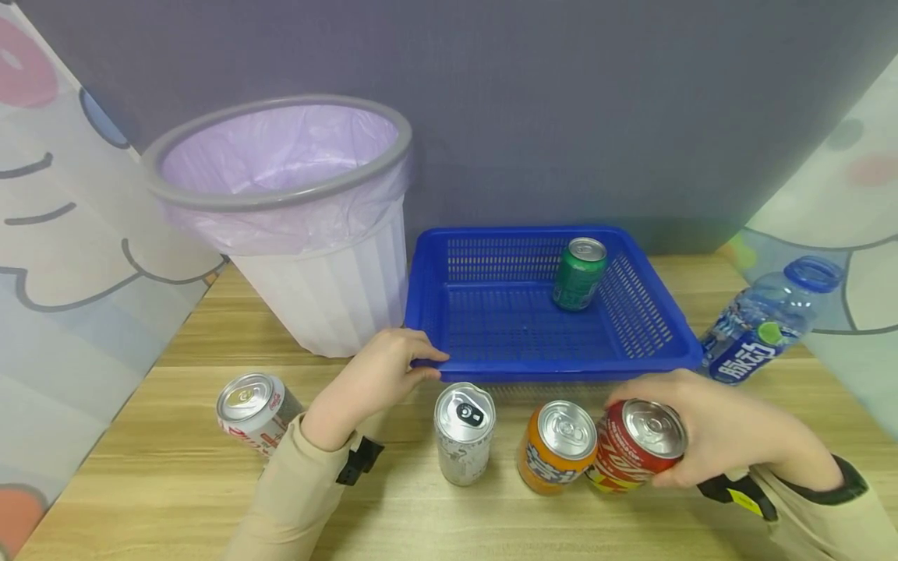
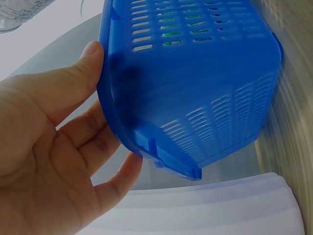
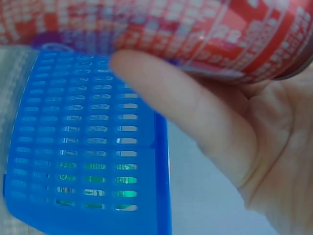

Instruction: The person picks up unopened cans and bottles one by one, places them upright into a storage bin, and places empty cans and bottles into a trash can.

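My left hand (image 1: 390,369) pinches the front left corner of the blue plastic basket (image 1: 554,368). In the left wrist view its thumb (image 2: 84,68) lies on one side of the rim and the fingers on the other. A red soda can (image 1: 624,456) is in the grip of my right hand (image 1: 722,417), just in front of the basket's right part. Touching or almost touching that can on its left is an orange soda can (image 1: 543,465). Inside the basket, at the back right, a green soda can (image 1: 579,280) stands slightly tilted.
A silver-white can (image 1: 464,452) stands before the basket; another white can (image 1: 263,417) is beside my left forearm. The bin (image 1: 337,288) with a purple liner stands left of the basket. To the right is a clear blue-capped bottle (image 1: 768,327), near the wall (image 1: 561,117).
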A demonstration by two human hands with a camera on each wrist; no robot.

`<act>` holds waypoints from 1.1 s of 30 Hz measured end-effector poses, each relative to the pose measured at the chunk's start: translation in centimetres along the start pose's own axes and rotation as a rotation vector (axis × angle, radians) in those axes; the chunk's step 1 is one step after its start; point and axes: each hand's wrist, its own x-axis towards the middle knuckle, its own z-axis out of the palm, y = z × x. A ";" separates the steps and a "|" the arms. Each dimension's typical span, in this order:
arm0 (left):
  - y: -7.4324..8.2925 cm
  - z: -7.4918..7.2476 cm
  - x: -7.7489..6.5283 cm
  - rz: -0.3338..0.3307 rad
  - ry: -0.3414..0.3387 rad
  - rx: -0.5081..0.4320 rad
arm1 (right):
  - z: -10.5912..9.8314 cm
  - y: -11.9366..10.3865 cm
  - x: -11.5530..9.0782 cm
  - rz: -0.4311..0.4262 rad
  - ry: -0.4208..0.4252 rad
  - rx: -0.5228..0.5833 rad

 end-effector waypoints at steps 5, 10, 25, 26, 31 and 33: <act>0.1 -0.1 0.0 -0.012 -0.005 -0.003 | -0.2 0.0 0.0 -0.028 0.023 0.007; 0.1 -0.2 0.0 -0.013 -0.002 -0.006 | -0.5 -0.2 -0.1 -0.016 0.036 -0.011; -0.3 0.3 -0.3 0.018 0.014 -0.021 | -1.1 -0.5 -0.3 0.016 0.045 -0.055; -0.3 0.3 -0.3 0.015 0.015 -0.024 | -1.2 -0.5 -0.3 0.019 0.047 -0.061; -0.2 0.3 -0.2 0.006 0.006 -0.028 | -1.5 -0.5 0.2 0.014 0.046 -0.097; -0.2 0.2 -0.3 -0.002 0.003 -0.031 | -1.6 -0.5 0.4 0.017 0.044 -0.123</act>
